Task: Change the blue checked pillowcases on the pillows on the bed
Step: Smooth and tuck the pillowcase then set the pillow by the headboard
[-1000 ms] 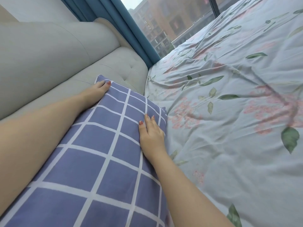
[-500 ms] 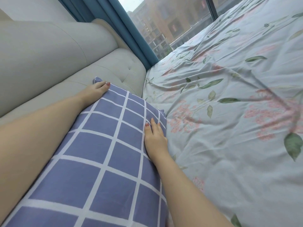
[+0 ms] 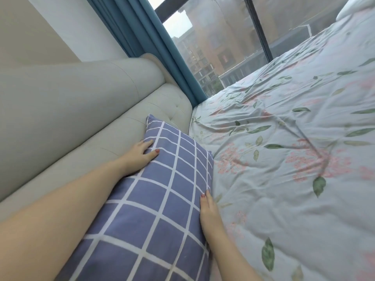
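A pillow in a blue checked pillowcase (image 3: 162, 199) leans against the grey padded headboard (image 3: 81, 110) at the head of the bed. My left hand (image 3: 140, 157) lies on the pillow's upper left edge, the thumb on the front face and the fingers at the side next to the headboard. My right hand (image 3: 210, 213) rests flat with straight fingers along the pillow's right edge, where it meets the bedding. Both forearms reach in from the lower left.
A pale floral duvet (image 3: 294, 159) covers the bed to the right. A teal curtain (image 3: 146, 47) hangs behind the headboard beside a large window (image 3: 219, 41). A white pillow corner (image 3: 353, 7) shows at the top right.
My left hand has slid back from the pillow's far corner to its upper left edge. My right hand has moved from the front face down to the right edge. The view has lifted.
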A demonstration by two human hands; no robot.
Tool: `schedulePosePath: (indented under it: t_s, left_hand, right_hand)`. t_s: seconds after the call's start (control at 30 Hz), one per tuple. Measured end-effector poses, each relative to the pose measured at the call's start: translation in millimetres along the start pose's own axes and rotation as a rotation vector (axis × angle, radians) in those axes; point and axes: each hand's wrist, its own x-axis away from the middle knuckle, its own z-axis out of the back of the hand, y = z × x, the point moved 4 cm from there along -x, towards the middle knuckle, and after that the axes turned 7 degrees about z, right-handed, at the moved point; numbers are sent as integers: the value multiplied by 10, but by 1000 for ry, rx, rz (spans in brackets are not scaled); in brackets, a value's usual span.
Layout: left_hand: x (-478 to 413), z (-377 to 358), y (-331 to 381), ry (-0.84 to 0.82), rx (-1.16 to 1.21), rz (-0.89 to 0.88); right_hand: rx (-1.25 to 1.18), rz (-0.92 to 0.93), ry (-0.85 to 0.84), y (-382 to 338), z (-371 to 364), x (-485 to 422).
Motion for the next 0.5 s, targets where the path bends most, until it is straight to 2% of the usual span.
schedulePosePath:
  t_s: [0.5]
  left_hand:
    - [1659,-26,-419,16,-43,5]
  right_hand:
    - [281,-28,-227,-258,-175,1174]
